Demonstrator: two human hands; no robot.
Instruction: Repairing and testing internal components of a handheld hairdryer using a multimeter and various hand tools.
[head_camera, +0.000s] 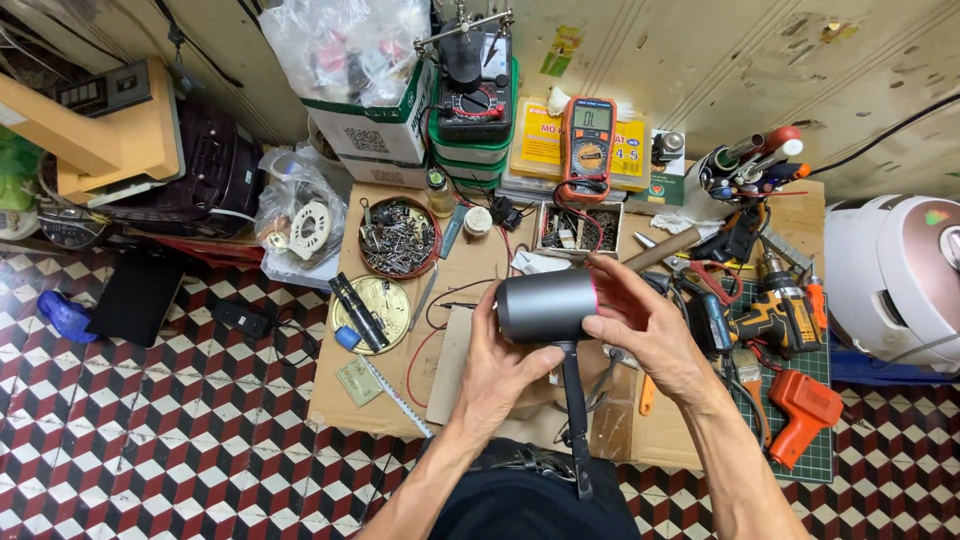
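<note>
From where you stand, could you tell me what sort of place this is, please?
Probably a small electronics repair bench on the floor: an orange multimeter, a tray of screws and a cordless drill surround the grey hair dryer held in both hands.

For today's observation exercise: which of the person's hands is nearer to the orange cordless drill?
Right. The right hand grips the grey hair dryer's barrel beside the orange cordless drill; the left hand is farther away.
</note>
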